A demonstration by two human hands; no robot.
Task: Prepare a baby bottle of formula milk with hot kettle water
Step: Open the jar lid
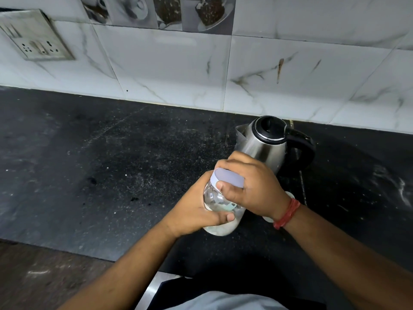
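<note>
A clear plastic jar (214,198) with white powder at its bottom is tilted above the black counter (111,164). My left hand (196,211) grips the jar's body from the left. My right hand (248,184) curls over its pale lilac lid (230,176), thumb on the lid's rim. A steel kettle (266,146) with a black lid and handle stands just behind the hands, spout pointing left. A small white object (290,195) peeks out behind my right wrist; I cannot tell what it is.
The marble-tiled wall (268,70) runs along the back of the counter. A socket plate (33,39) is mounted on the wall at the upper left. The counter's front edge (89,256) crosses the lower left, with floor below it.
</note>
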